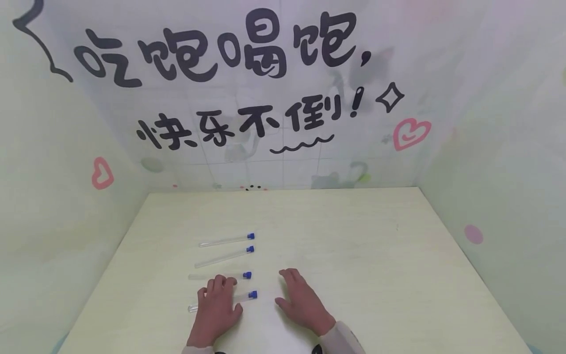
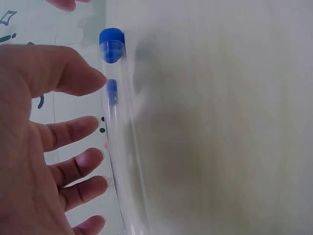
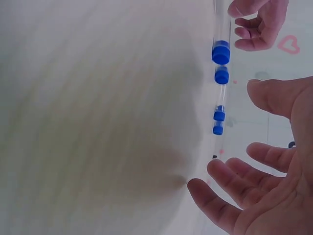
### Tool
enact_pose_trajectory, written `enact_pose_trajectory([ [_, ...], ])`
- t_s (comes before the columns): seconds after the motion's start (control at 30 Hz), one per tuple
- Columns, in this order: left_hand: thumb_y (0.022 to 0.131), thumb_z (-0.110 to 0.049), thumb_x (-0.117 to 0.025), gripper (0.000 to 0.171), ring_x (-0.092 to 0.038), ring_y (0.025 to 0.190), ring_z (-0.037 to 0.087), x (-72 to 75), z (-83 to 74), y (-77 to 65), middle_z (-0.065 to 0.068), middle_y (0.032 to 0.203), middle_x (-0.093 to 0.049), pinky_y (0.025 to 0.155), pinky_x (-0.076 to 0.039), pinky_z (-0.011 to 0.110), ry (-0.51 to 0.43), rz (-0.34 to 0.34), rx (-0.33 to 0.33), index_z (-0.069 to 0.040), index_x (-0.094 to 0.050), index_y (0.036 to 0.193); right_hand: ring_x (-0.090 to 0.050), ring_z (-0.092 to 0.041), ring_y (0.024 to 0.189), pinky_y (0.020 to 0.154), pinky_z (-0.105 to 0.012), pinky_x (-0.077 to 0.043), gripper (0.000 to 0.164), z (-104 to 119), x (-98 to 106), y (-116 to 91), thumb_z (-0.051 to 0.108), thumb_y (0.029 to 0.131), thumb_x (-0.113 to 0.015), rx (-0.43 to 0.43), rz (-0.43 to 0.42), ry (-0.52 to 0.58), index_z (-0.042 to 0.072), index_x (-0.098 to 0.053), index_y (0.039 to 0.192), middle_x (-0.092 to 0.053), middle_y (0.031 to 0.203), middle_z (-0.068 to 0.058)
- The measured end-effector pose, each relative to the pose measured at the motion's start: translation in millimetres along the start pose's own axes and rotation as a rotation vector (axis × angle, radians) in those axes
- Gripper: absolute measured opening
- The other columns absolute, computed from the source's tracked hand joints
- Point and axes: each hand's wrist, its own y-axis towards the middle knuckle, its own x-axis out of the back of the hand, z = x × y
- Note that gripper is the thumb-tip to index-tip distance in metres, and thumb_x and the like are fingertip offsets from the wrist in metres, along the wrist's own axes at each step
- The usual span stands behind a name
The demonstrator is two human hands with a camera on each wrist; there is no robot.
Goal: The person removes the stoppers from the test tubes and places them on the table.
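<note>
Several clear test tubes with blue caps lie in a column on the table, their caps toward the right. My left hand (image 1: 216, 307) is over the nearest test tube (image 1: 243, 298), hiding its middle, with thumb and fingers spread and loosely bent. In the left wrist view, the thumb tip is right at that tube's side, just below its blue cap (image 2: 112, 43). The second test tube (image 1: 212, 276) lies just beyond the left fingertips. My right hand (image 1: 305, 305) hovers low over the table, right of the caps, fingers extended and thumb apart, holding nothing.
Two more test tubes, a third (image 1: 223, 258) and a farthest one (image 1: 226, 241), lie beyond the second. The pale wooden table (image 1: 376, 255) is bounded by a printed back wall (image 1: 283, 169) and side walls with black lettering and pink hearts.
</note>
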Motion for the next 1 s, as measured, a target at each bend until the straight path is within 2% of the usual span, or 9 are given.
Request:
enact_pose_trajectory([
  [0.17, 0.07, -0.02, -0.067, 0.042, -0.045, 0.098, 0.028, -2.6, 4.2, -2.3, 0.009, 0.103, -0.05, 0.081, -0.034, 0.051, 0.009, 0.01, 0.007, -0.007, -0.057, 0.109, -0.056, -0.026, 0.116, 0.094, -0.036, -0.048, 0.057, 9, -3, 0, 0.024, 0.086, -0.069, 0.005, 0.006, -0.007, 0.004, -0.045, 0.133, -0.05, 0.128, -0.012],
  [0.4, 0.068, -0.014, -0.067, 0.04, -0.048, 0.096, 0.03, 0.5, 8.2, -5.1, 0.01, 0.101, -0.052, 0.081, -0.036, 0.055, 0.019, 0.065, 0.04, -0.006, -0.058, 0.107, -0.056, -0.024, 0.114, 0.094, -0.034, -0.049, 0.056, 16, -6, 1, 0.025, 0.086, -0.069, 0.0, 0.017, -0.028, 0.005, -0.045, 0.133, -0.05, 0.127, -0.011],
  [0.57, 0.07, -0.008, -0.065, 0.028, -0.049, 0.092, 0.028, 2.6, 9.0, -5.3, 0.007, 0.097, -0.053, 0.081, -0.036, 0.056, 0.012, 0.109, 0.049, -0.008, -0.059, 0.098, -0.057, -0.024, 0.112, 0.093, -0.034, -0.049, 0.056, 17, -8, 1, 0.025, 0.084, -0.07, 0.013, 0.004, -0.047, 0.005, -0.046, 0.131, -0.051, 0.124, -0.01],
  [0.77, 0.077, -0.007, -0.065, 0.013, -0.051, 0.087, 0.026, 4.7, 9.1, -4.2, 0.003, 0.088, -0.055, 0.086, -0.035, 0.059, 0.037, 0.133, 0.029, -0.012, -0.06, 0.088, -0.057, -0.023, 0.109, 0.091, -0.032, -0.049, 0.054, 16, -11, 2, 0.023, 0.083, -0.07, 0.037, 0.005, -0.062, 0.006, -0.047, 0.129, -0.053, 0.121, -0.009],
  [0.9, 0.077, -0.009, -0.072, 0.015, -0.053, 0.085, 0.023, 2.5, 8.9, -5.2, 0.0, 0.084, -0.055, 0.088, -0.033, 0.061, 0.023, 0.124, 0.006, -0.015, -0.06, 0.085, -0.057, -0.021, 0.107, 0.09, -0.032, -0.049, 0.053, 17, -12, 2, 0.023, 0.083, -0.07, 0.043, 0.009, -0.067, 0.006, -0.048, 0.128, -0.055, 0.119, -0.008],
  [1.0, 0.074, -0.01, -0.076, 0.021, -0.053, 0.085, 0.022, 1.3, 6.4, -8.4, -0.002, 0.082, -0.054, 0.09, -0.031, 0.063, 0.03, 0.087, -0.027, -0.016, -0.059, 0.083, -0.058, -0.022, 0.107, 0.088, -0.032, -0.05, 0.052, 18, -12, 2, 0.024, 0.083, -0.07, 0.039, 0.022, -0.075, 0.007, -0.048, 0.128, -0.056, 0.119, -0.008],
])
